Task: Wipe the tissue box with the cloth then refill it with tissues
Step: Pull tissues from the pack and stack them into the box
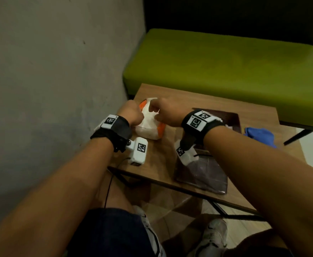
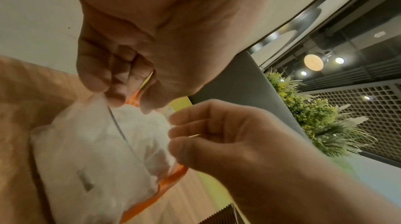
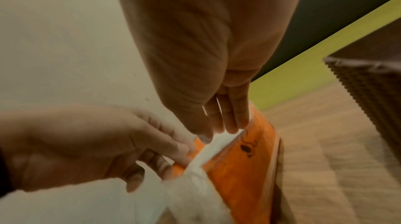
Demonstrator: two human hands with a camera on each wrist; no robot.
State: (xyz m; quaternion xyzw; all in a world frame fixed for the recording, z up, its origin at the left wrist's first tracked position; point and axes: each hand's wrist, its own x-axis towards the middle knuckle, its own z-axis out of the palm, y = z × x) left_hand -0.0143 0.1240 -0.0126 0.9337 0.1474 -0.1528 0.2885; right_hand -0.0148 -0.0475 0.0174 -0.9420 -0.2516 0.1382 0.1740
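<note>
Wooden table (image 1: 217, 106), both hands pinching tissue pack (image 1: 148, 127), blue cloth (image 1: 259, 135) apparently head-view only.

Two hands, the left hand (image 1: 132, 113) and right hand (image 1: 166, 113), meet on one orange-and-white tissue pack (image 1: 149, 125). Just right of the right hand: one dark woven tissue box (image 1: 231, 117), then one blue cloth (image 1: 260, 135). One wooden table (image 1: 226, 102) lies beneath them, one green bench (image 1: 226, 71) beyond.
</note>
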